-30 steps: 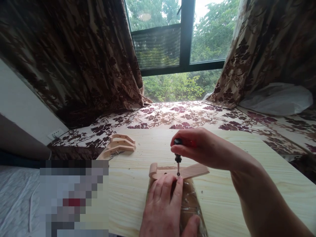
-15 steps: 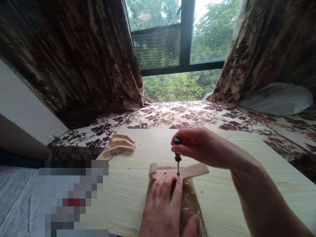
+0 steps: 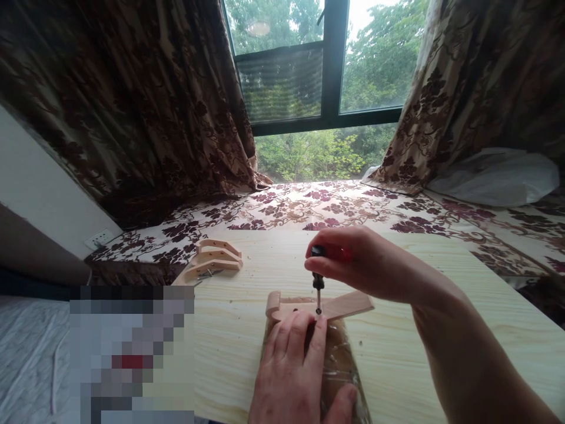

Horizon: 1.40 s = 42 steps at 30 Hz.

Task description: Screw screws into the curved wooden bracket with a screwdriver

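Gripped in my right hand (image 3: pixel 348 259) is a screwdriver (image 3: pixel 318 281) with a dark handle. It stands upright, and its tip meets a screw at a pale wooden piece (image 3: pixel 348 306). My left hand (image 3: pixel 293 365) lies flat with its fingers stretched out, fingertips at the near edge of the wood, close to the screwdriver tip. Under my palm is a brown block (image 3: pixel 339 341) wrapped in shiny clear plastic. A rounded wooden end (image 3: pixel 273 305) shows left of my fingers. My left hand covers much of the block and part of the wood.
Several curved wooden pieces with holes (image 3: pixel 218 253) rest at the table's far left, beside a few loose screws (image 3: pixel 209 274). Small debris dots the pale wooden table (image 3: pixel 397 353). Beyond it lies a floral-covered sill (image 3: pixel 309 206) with a plastic bag (image 3: pixel 498 176) at right.
The right hand and the screwdriver handle have shifted only very slightly. The left hand, the wooden piece and the wrapped block look the same.
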Tool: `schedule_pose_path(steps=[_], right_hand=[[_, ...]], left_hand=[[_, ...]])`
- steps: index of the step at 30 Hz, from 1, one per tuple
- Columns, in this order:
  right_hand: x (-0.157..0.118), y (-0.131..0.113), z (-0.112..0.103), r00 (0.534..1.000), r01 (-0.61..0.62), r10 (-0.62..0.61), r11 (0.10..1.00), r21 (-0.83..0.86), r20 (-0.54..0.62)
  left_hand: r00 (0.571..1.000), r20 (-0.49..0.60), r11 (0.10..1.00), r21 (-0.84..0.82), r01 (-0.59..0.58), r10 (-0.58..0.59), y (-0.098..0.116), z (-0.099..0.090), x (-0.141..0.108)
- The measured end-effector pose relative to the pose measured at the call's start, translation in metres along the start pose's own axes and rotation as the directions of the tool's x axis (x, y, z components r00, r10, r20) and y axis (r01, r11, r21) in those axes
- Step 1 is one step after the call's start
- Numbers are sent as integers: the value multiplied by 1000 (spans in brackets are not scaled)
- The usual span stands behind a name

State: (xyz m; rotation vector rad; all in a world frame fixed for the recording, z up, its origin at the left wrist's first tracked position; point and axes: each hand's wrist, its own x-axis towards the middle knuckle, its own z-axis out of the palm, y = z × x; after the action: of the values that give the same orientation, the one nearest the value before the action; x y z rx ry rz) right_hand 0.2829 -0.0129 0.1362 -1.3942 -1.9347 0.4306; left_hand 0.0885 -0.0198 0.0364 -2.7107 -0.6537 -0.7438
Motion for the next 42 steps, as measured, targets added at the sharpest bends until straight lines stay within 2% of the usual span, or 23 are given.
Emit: schedule_pose_path(steps=[7, 14, 21, 28, 35, 42], right_hand=[[-4, -6, -4, 997, 15, -19, 999, 51, 74], [-1, -1, -2, 1000, 4, -5, 1000, -17, -22], [-4, -3, -7, 995, 15, -27, 993, 114, 98], [-1, 4, -1, 1000, -19, 19, 999, 44, 13], [-4, -5, -5, 995, 6, -17, 994, 109, 97], [-1, 3, -2, 1000, -5, 5, 998, 55, 2]], left_hand=[[1000, 8, 1000, -19, -1, 1, -1, 1, -1], [1000, 2, 1000, -24, 3, -3, 0, 0, 0], [1000, -6, 1000, -7, -6, 6, 0, -1, 2], [1000, 3, 1000, -3, -11, 11, 1, 0, 1], [1000, 6, 1000, -12, -12, 12, 0, -1, 3], [1000, -1, 1000, -4, -18, 18, 0, 0, 2]])
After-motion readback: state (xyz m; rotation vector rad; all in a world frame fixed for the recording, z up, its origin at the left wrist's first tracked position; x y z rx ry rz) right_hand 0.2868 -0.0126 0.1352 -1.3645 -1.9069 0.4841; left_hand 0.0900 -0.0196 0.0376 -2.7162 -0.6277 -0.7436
